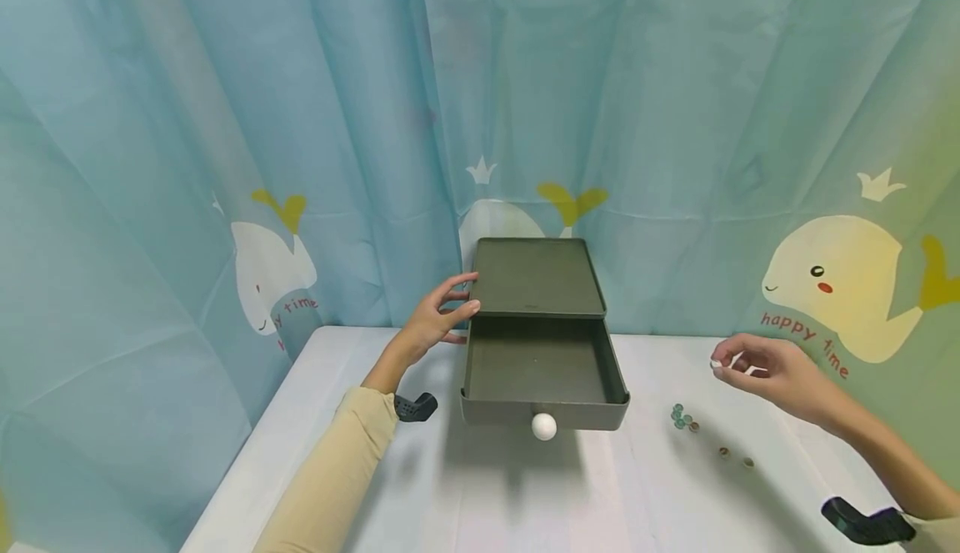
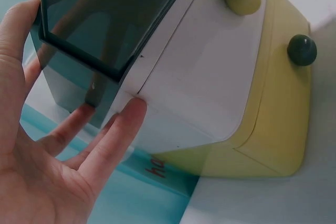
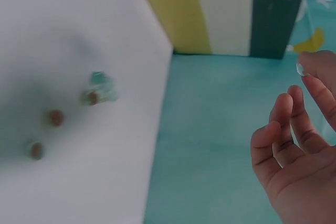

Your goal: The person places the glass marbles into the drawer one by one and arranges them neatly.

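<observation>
A box [image 1: 540, 273] of stacked drawers has a dark green top and one dark green drawer [image 1: 536, 361] pulled out, with a white knob [image 1: 543, 426] on its front. My left hand [image 1: 431, 319] touches the box's left side, its fingers spread. The left wrist view shows white and yellow drawers [image 2: 199, 66] below the dark green one. To the right of the box, my right hand [image 1: 776, 374] pinches a small pale piece [image 3: 300, 69] between thumb and forefinger above the table; its other fingers are loosely bent. The piece's exact kind is too small to tell.
Several small round greenish and brown pieces [image 1: 682, 418] lie on the white table [image 1: 645, 503], right of the drawer, two of them [image 1: 747, 462] apart from the cluster. A light blue curtain [image 1: 360, 161] with whale prints hangs behind and at the sides.
</observation>
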`<state>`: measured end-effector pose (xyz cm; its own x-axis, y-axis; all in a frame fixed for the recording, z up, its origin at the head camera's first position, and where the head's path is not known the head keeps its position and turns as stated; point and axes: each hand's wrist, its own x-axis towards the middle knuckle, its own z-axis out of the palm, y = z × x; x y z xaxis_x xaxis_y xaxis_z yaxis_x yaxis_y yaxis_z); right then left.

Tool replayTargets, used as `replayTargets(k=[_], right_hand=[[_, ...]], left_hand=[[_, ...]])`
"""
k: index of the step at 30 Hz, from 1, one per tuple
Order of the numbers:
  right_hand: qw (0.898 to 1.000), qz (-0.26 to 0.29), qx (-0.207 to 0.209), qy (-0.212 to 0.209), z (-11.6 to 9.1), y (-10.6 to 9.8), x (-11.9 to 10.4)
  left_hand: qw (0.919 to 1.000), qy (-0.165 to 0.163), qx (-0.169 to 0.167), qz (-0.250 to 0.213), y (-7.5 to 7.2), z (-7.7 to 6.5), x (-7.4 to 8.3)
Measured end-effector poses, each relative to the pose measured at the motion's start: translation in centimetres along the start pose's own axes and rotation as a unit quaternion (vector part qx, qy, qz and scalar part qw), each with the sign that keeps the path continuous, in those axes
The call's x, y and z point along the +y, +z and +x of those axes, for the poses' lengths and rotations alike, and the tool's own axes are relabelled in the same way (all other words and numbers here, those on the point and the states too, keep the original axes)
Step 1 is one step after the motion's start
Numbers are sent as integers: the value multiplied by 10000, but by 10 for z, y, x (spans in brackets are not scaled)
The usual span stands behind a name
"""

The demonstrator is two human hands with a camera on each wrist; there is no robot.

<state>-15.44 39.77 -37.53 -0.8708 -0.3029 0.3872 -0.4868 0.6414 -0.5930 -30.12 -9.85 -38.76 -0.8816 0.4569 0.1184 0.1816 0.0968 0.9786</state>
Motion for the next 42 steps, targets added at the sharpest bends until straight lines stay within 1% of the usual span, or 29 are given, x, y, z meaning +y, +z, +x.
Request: replayTargets(k=[7, 11, 15, 18, 20, 28, 34, 39, 42], right_hand=[[9992, 154, 27, 355, 14, -15, -25], [9979, 271, 223, 549, 20, -20, -36], [9973, 389, 445, 437, 26, -23, -43], [9974, 408, 492, 341, 28, -23, -46], [9971, 412, 505, 390, 29, -22, -46], [9975, 266, 417, 501, 31, -22, -46], [9989, 173, 255, 351, 40, -22, -50], [9997, 118, -1, 230, 51, -22, -56], [9998, 111, -174, 83, 57, -23, -59]], left_hand=[[10000, -7, 1, 18, 0, -1, 0], [10000, -11, 6, 41, 0, -1, 0], [10000, -12, -2, 21, 0, -1, 1], [10000, 2, -6, 19, 0, -1, 1], [10000, 9, -7, 26, 0, -2, 1], [10000, 37, -10, 25, 1, -3, 2], [10000, 22, -4, 8, 2, -3, 2], [10000, 43, 6, -5, 1, -3, 2], [10000, 56, -1, 7, 1, -2, 1]])
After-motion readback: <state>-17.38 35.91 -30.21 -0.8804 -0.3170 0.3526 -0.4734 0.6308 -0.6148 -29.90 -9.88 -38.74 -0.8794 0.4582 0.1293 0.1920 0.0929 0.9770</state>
